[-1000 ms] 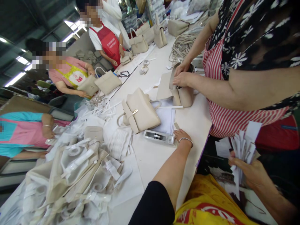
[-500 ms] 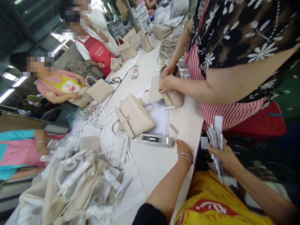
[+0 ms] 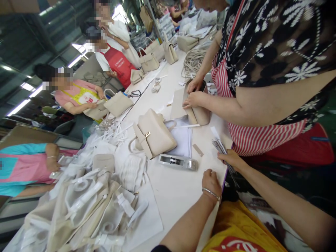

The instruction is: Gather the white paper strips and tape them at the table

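My right hand (image 3: 232,161) is closed round a bundle of thin paper strips (image 3: 220,145), which fan out over the table's right edge. Close by on the white tabletop rests my left hand (image 3: 211,183), wearing a bracelet, its fingers curled in with nothing seen in them. A grey tape dispenser (image 3: 178,162) lies just beyond it. Behind the dispenser a beige handbag (image 3: 154,134) with a gold clasp leans on its side, next to white sheets (image 3: 183,140). A small grey-brown strip (image 3: 197,149) lies to the right of the sheets.
At my right, a co-worker in a striped apron (image 3: 265,136) has both hands on a beige bag (image 3: 201,110). Bag pieces and white wrapping (image 3: 86,206) are heaped at the left. Other people work across the table (image 3: 149,101), near more handbags (image 3: 149,62) and coiled cords (image 3: 193,63).
My right hand has brought the strips leftward and up, from beside the table to over its edge. My left hand stays by the edge, fingers more curled. The view has shifted slightly.
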`<state>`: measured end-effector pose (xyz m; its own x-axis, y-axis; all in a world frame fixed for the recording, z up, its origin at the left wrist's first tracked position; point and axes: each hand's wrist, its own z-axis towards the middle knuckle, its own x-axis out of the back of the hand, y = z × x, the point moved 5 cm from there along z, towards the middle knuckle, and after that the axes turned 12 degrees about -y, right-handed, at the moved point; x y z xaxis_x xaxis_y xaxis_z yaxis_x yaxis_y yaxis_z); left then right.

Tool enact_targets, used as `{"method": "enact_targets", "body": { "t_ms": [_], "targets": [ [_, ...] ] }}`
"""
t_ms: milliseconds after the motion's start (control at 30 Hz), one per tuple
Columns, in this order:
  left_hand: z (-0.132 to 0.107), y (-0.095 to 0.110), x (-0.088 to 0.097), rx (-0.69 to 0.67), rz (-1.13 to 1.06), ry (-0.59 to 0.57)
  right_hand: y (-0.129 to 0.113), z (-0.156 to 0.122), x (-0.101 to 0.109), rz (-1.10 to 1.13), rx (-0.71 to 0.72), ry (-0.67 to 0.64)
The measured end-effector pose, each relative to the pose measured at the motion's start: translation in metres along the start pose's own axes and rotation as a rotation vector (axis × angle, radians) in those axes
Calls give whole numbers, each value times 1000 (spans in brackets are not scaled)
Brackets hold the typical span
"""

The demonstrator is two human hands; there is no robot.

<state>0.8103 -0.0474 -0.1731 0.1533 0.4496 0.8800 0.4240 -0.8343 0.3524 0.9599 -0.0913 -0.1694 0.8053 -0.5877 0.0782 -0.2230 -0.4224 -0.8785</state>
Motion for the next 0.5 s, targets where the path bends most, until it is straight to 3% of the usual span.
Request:
{"method": "enact_targets", "body": {
  "t_ms": [67,167,300,400,500],
  "targets": [
    [2,-13,7,64,-48,116,-2,9,-12,-69,-33,-41],
    [1,-22,1,85,-64,163,-2,20,-25,-216,-88,-82],
    [-5,-23,-14,69,-42,88,1,25,-17,-476,-169,3],
    [-10,-22,-15,12,-22,16,-5,29,-12,-635,-191,77],
    [-18,-22,-12,-51,-30,-30,-20,39,-25,-750,-168,82]
  ]
}}
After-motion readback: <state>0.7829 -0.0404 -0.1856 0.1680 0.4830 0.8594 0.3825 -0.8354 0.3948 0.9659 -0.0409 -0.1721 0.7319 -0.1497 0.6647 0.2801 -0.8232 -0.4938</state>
